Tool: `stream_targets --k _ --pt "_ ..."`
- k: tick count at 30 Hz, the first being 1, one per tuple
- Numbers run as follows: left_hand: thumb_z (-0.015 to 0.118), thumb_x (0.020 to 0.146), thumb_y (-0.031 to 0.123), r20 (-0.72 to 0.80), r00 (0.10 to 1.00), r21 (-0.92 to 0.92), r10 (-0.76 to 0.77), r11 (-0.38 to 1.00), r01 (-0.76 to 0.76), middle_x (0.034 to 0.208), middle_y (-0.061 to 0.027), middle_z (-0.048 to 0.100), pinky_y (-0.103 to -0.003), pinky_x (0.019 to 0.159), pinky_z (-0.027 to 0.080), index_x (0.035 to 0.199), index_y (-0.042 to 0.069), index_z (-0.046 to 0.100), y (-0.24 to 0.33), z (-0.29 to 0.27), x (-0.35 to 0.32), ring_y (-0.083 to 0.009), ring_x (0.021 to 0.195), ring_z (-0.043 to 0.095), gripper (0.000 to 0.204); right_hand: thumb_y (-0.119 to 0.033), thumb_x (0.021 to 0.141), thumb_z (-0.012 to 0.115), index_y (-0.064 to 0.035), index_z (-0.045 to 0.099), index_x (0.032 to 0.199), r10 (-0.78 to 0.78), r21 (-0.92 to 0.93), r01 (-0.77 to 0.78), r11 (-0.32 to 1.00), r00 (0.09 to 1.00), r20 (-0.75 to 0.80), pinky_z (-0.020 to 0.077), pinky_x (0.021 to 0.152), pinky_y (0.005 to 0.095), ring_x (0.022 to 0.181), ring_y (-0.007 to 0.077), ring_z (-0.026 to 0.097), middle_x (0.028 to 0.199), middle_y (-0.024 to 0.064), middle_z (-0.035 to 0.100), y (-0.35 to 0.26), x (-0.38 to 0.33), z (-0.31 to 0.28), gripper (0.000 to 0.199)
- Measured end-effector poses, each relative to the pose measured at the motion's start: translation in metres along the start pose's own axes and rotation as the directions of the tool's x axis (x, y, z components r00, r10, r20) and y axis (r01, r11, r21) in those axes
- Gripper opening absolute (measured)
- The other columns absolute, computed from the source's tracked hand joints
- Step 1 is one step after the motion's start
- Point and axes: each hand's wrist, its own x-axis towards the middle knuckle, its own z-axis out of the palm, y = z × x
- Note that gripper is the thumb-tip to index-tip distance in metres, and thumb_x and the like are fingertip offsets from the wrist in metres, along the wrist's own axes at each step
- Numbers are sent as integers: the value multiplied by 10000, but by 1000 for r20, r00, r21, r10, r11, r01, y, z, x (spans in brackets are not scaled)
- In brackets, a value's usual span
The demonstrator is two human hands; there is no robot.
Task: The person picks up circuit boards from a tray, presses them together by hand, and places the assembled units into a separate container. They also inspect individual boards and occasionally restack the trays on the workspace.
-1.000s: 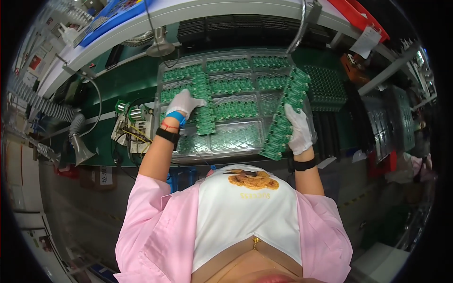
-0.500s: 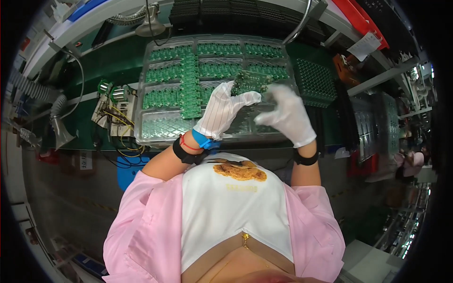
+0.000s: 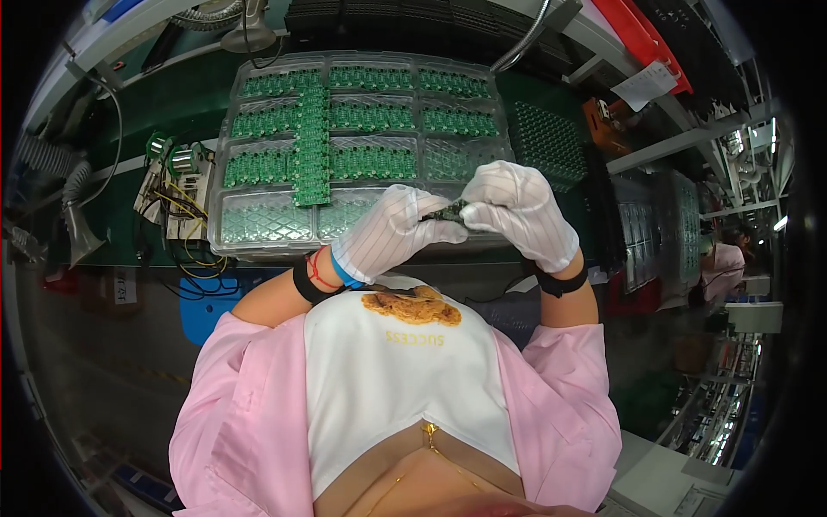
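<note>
A small green circuit board (image 3: 448,211) is pinched between the gloved left hand (image 3: 389,231) and right hand (image 3: 519,209), near the clear tray (image 3: 258,226) of boards.

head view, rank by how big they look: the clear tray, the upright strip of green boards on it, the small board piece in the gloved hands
1. clear tray
2. upright strip of green boards
3. small board piece, held nearer the camera by both gloved hands, yet clearly smallest

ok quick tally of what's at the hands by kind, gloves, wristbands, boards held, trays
white gloves: 2, left hand and right hand
black wristbands: 2
small circuit board pinched between both hands: 1
clear plastic tray of green boards: 1
total: 6
</note>
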Motion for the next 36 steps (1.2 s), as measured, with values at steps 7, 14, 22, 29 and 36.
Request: stream_targets --k 7,14,22,29,36 --pt "690 796 151 -8 922 -403 -387 845 352 854 -70 664 -319 699 487 916 50 669 7 -14 14 -232 789 638 158 -257 893 607 0 643 814 710 633 -614 473 690 139 371 383 247 455 95 454 653 14 575 59 -2 22 271" --pt "711 803 199 -226 694 -600 -684 659 455 910 -133 669 -354 782 492 945 -19 661 -27 -21 -4 -247 867 636 264 -182 825 673 25 629 958 879 268 -847 460 477 -4 448 396 283 494 159 588 767 91 638 164 -28 110 250" --pt "728 781 212 -218 787 -198 -577 816 543 988 -218 636 -369 827 490 1003 -55 624 -42 -11 -8 -354 892 615 363 -133 798 662 15 571 1146 746 -227 -756 615 650 -143 518 734 338 873 237 651 983 170 646 125 -10 80 389" --pt "742 773 191 -4 903 -73 -431 900 429 782 -136 626 -332 627 474 854 12 663 -10 13 26 -257 681 612 212 -222 850 633 -33 612 905 91 -307 -133 942 985 -146 489 649 360 721 287 596 789 117 602 33 -19 31 199" --pt "732 744 212 248 968 -217 -40 971 96 741 -131 614 -360 604 485 851 56 672 -5 19 27 -310 678 614 198 -171 817 647 -47 539 718 15 196 -9 981 999 -29 450 577 397 629 285 546 660 93 529 47 -45 13 192"
